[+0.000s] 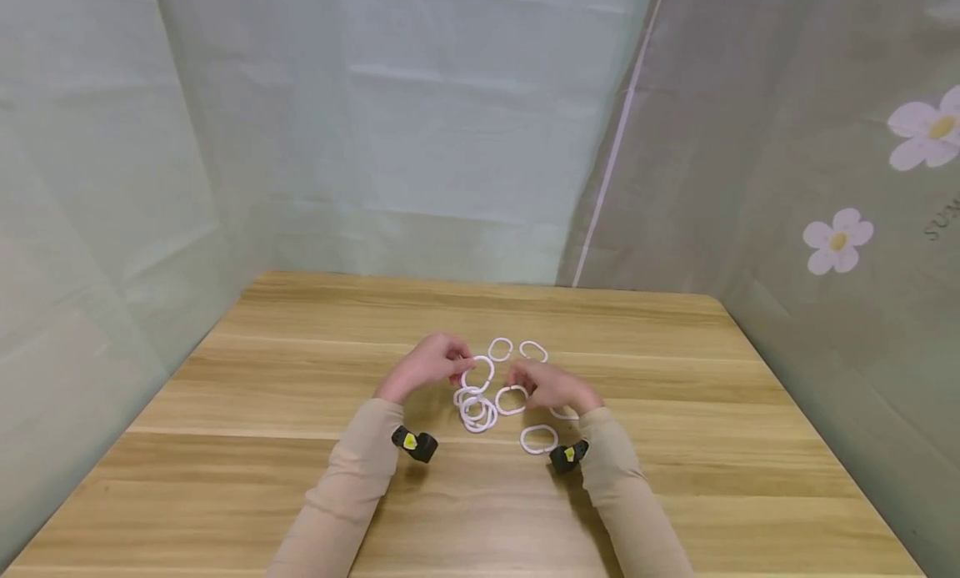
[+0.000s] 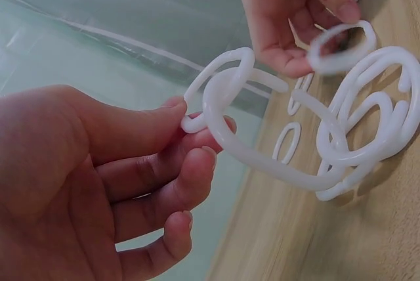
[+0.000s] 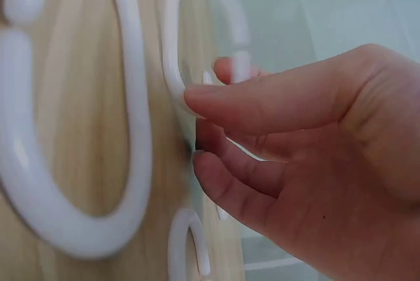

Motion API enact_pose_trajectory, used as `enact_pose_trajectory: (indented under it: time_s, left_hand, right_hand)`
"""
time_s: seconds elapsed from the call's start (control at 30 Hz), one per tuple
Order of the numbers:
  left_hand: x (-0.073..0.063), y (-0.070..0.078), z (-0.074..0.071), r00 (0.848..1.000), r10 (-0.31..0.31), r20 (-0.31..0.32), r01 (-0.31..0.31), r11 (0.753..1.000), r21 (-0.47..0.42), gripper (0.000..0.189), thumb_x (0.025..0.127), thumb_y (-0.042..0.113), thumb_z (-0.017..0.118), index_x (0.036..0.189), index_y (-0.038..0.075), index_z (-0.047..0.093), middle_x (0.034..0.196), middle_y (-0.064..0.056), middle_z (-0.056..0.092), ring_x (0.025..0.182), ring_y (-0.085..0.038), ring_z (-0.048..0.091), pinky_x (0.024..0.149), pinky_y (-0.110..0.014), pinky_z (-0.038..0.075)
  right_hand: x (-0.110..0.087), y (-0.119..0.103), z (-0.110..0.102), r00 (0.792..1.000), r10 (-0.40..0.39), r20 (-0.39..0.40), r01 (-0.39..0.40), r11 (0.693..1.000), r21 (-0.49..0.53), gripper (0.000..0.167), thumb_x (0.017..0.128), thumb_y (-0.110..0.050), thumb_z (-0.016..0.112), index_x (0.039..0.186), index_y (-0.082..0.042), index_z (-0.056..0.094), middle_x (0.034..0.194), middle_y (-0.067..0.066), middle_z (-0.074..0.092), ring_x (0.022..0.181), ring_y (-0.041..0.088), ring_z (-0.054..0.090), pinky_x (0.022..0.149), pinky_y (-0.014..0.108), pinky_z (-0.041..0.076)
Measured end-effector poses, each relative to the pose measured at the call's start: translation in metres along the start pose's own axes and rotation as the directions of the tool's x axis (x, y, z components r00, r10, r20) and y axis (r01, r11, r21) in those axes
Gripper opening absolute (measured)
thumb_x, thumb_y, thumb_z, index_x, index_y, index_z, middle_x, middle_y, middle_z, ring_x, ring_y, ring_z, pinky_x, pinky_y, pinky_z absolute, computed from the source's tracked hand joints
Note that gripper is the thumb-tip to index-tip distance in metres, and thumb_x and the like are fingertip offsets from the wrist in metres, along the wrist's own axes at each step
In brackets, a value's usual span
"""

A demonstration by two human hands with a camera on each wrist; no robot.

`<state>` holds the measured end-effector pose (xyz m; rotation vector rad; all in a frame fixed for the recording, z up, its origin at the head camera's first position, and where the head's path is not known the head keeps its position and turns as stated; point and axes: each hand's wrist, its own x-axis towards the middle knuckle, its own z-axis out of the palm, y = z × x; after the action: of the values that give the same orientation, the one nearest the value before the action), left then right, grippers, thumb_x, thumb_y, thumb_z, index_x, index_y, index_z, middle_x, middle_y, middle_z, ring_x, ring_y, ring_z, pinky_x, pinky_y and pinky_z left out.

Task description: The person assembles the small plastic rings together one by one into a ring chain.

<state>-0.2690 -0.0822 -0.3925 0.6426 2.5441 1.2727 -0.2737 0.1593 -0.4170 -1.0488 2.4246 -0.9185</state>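
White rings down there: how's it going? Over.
Left hand pinches linked rings. Right hand pinches single ring. Loose rings lie nearby; nothing visibly blocking.

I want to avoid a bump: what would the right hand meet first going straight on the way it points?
Probably the white linked rings that the left hand holds, next in line beyond the right hand in the head view. Depth is unclear, so it might pass over them.

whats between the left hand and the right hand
In the head view, white linked rings lie there, their end pinched by the left hand, and a single oval ring held by the right hand.
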Motion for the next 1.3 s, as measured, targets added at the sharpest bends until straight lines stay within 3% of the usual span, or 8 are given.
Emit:
enact_pose_trajectory:
  time_s: [0.17, 0.33, 0.57, 0.73, 0.87, 0.97, 1.13, 1.3]
  left_hand:
    - [-0.002, 0.000, -0.001, 1.000, 0.004, -0.003, -0.004, 1.000, 0.012, 0.018, 0.094, 0.006, 0.060, 0.096, -0.011, 0.066, 0.066, -0.006, 0.063, 0.059, -0.011, 0.058, 0.067, -0.038, 0.054]
    - [-0.003, 0.000, -0.001, 1.000, 0.021, -0.013, -0.021, 0.999, 0.036, 0.018, 0.093, 0.006, 0.060, 0.094, -0.010, 0.066, 0.067, -0.010, 0.064, 0.059, -0.012, 0.058, 0.061, -0.028, 0.050]
    - [-0.003, 0.000, -0.001, 1.000, 0.009, -0.013, -0.009, 1.000, 0.021, 0.018, 0.093, 0.007, 0.060, 0.095, -0.010, 0.066, 0.068, -0.010, 0.065, 0.060, -0.015, 0.060, 0.067, -0.042, 0.054]
    - [-0.004, 0.000, -0.001, 1.000, -0.003, -0.011, 0.003, 1.000, 0.006, 0.018, 0.093, 0.007, 0.061, 0.095, -0.010, 0.066, 0.067, -0.008, 0.064, 0.061, -0.018, 0.060, 0.065, -0.038, 0.054]
    - [-0.004, 0.000, -0.001, 1.000, 0.007, -0.011, -0.007, 1.000, 0.017, 0.019, 0.093, 0.009, 0.061, 0.096, -0.009, 0.067, 0.067, -0.008, 0.064, 0.062, -0.022, 0.062, 0.061, -0.028, 0.050]
    - [-0.003, -0.001, -0.001, 1.000, 0.015, -0.015, -0.015, 0.999, 0.030, 0.019, 0.093, 0.010, 0.061, 0.096, -0.008, 0.067, 0.068, -0.010, 0.065, 0.061, -0.020, 0.062, 0.059, -0.023, 0.047]
    - [0.000, -0.003, 0.000, 1.000, 0.018, -0.026, -0.017, 0.999, 0.028, 0.018, 0.094, 0.009, 0.060, 0.097, -0.007, 0.067, 0.070, -0.013, 0.065, 0.062, -0.019, 0.061, 0.062, -0.029, 0.050]
    - [0.001, 0.000, 0.001, 0.998, 0.000, -0.055, 0.001, 1.000, 0.019, 0.019, 0.095, 0.010, 0.059, 0.101, -0.006, 0.067, 0.073, -0.013, 0.067, 0.070, -0.031, 0.065, 0.064, -0.029, 0.050]
  right_hand:
    - [-0.002, 0.005, -0.002, 0.998, 0.065, -0.009, -0.065, 0.997, 0.028, 0.029, 0.073, 0.014, 0.060, 0.100, 0.004, 0.053, 0.088, 0.013, 0.059, 0.079, 0.010, 0.049, 0.070, 0.019, 0.041]
    - [-0.003, 0.007, -0.005, 0.998, 0.057, -0.020, -0.056, 0.996, 0.069, 0.018, 0.082, 0.008, 0.059, 0.100, 0.007, 0.056, 0.086, 0.016, 0.063, 0.075, 0.005, 0.051, 0.067, 0.018, 0.042]
    - [-0.010, 0.009, -0.010, 0.992, 0.052, -0.116, -0.046, 0.997, 0.056, 0.023, 0.090, -0.004, 0.062, 0.111, 0.005, 0.064, 0.094, 0.019, 0.071, 0.083, 0.006, 0.061, 0.077, 0.019, 0.047]
    - [-0.009, 0.010, -0.010, 0.984, 0.064, -0.165, -0.047, 0.994, 0.103, 0.023, 0.091, -0.005, 0.063, 0.112, 0.004, 0.061, 0.093, 0.019, 0.071, 0.082, 0.008, 0.063, 0.076, 0.021, 0.047]
    - [-0.008, 0.008, -0.009, 0.976, 0.094, -0.197, -0.050, 0.974, 0.220, 0.013, 0.091, 0.000, 0.061, 0.102, 0.003, 0.055, 0.090, 0.024, 0.071, 0.079, 0.014, 0.066, 0.072, 0.021, 0.048]
    - [-0.006, 0.007, -0.009, 0.970, 0.100, -0.223, -0.045, 0.970, 0.238, 0.006, 0.091, 0.001, 0.059, 0.096, 0.000, 0.056, 0.088, 0.025, 0.071, 0.076, 0.017, 0.067, 0.067, 0.021, 0.048]
    - [-0.003, 0.003, -0.011, 0.960, 0.099, -0.262, -0.041, 0.974, 0.221, 0.003, 0.093, 0.001, 0.058, 0.096, 0.001, 0.058, 0.085, 0.024, 0.070, 0.070, 0.012, 0.061, 0.057, 0.018, 0.043]
    - [-0.002, -0.003, -0.011, 0.963, 0.103, -0.251, -0.037, 0.967, 0.253, 0.005, 0.094, 0.002, 0.056, 0.098, 0.004, 0.057, 0.084, 0.028, 0.067, 0.059, 0.010, 0.053, 0.051, 0.019, 0.041]
